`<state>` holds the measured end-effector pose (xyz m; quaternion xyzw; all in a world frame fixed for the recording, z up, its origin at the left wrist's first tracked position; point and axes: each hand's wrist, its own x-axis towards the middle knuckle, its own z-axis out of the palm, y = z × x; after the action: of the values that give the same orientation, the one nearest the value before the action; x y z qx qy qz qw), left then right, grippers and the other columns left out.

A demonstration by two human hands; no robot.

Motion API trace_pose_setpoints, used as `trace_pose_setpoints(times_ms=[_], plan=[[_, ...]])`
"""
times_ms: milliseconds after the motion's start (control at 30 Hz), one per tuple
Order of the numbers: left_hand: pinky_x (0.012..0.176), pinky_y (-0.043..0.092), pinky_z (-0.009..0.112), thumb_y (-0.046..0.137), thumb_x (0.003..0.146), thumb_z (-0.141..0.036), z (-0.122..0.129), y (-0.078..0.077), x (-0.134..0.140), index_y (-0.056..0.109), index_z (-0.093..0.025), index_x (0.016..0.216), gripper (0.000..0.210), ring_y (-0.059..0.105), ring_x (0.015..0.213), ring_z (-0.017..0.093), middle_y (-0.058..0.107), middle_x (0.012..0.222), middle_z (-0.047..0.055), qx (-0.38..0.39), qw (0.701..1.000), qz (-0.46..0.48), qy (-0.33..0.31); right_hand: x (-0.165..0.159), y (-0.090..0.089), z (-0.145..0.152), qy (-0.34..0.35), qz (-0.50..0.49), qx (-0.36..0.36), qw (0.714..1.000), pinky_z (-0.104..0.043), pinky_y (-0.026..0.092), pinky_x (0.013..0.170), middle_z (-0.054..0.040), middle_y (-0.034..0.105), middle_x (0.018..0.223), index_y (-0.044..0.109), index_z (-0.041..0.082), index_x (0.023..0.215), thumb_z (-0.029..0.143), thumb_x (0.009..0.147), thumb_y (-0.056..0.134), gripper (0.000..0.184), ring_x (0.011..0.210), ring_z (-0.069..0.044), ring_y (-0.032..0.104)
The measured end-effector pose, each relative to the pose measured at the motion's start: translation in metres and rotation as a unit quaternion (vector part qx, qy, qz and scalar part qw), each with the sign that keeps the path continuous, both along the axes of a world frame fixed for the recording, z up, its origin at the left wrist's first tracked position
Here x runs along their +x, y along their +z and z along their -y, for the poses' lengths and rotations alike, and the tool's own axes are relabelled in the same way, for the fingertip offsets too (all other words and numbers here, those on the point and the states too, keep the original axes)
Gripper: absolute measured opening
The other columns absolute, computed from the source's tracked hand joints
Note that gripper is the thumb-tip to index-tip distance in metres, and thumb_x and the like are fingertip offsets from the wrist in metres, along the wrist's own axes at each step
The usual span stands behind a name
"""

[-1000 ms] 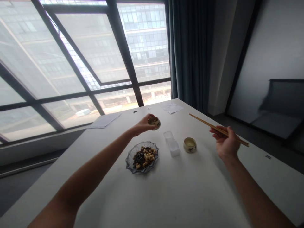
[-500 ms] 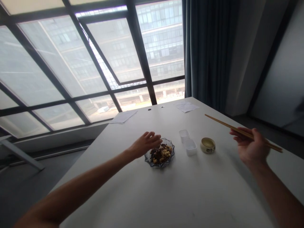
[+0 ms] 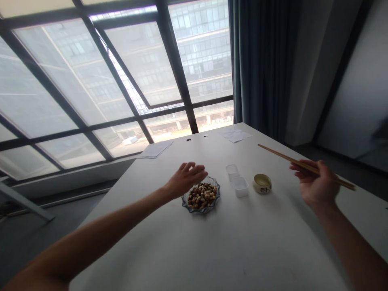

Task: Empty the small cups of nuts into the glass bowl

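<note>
A faceted clear glass bowl (image 3: 217,198) full of mixed nuts (image 3: 202,197), brown and pale, stands on the white table. Over its far left rim is my left hand (image 3: 187,178), palm down with bent fingers somewhat apart. Nothing shows in that hand, and whether its fingertips touch the glass I cannot tell. My right hand (image 3: 318,188) grips a pair of wooden chopsticks (image 3: 280,155) off to the right, raised above the table. Their tips point far left, away from the bowl.
Between the hands stand two small clear plastic containers (image 3: 240,187), side by side, and a beige ceramic cup (image 3: 262,188) with dark characters. Papers (image 3: 156,150) lie at the far left edge and another sheet (image 3: 236,135) at the far right. The table (image 3: 200,250) reaches the windows.
The nuts in the bowl lie differently, with the dark patch on top gone. My left hand has lifted slightly at the rim. The chopsticks stay in my right hand; the view has shifted a little.
</note>
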<state>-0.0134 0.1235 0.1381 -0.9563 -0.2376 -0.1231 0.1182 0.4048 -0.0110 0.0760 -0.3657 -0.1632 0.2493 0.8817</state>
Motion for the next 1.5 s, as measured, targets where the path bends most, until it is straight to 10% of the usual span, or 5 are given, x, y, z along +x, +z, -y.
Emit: trace_pose_setpoints(times_ms=[433, 900, 1500], plan=[[0.104, 0.058, 0.046, 0.086, 0.078, -0.031, 0.000, 0.015, 0.027, 0.053, -0.026, 0.142, 0.072, 0.065, 0.128, 0.031, 0.063, 0.141, 0.013, -0.216, 0.947, 0.239, 0.004, -0.002, 0.000, -0.001, 0.005, -0.011, 0.013, 1.000, -0.019, 0.049, 0.043, -0.0121, 0.075, 0.063, 0.076, 0.010, 0.075, 0.036, 0.099, 0.057, 0.040, 0.053, -0.017, 0.074], [0.095, 0.060, 0.047, 0.068, 0.105, -0.036, -0.073, -0.020, 0.250, 0.064, -0.017, 0.134, 0.035, 0.069, 0.114, 0.027, 0.065, 0.134, 0.011, -0.318, 0.939, 0.060, 0.114, -0.001, 0.001, -0.005, -0.001, -0.026, 0.025, 0.999, -0.020, 0.050, 0.043, -0.0101, 0.078, 0.066, 0.075, 0.014, 0.075, 0.043, 0.091, 0.067, 0.034, 0.053, -0.018, 0.074], [0.096, 0.060, 0.048, 0.068, 0.105, -0.036, -0.072, -0.050, 0.260, 0.063, -0.017, 0.136, 0.037, 0.068, 0.115, 0.027, 0.064, 0.136, 0.012, -0.294, 0.943, -0.034, 0.152, 0.001, 0.002, -0.002, 0.020, -0.015, 0.044, 0.999, -0.019, 0.050, 0.043, -0.0124, 0.079, 0.067, 0.078, 0.013, 0.075, 0.038, 0.090, 0.063, 0.033, 0.053, -0.017, 0.074]])
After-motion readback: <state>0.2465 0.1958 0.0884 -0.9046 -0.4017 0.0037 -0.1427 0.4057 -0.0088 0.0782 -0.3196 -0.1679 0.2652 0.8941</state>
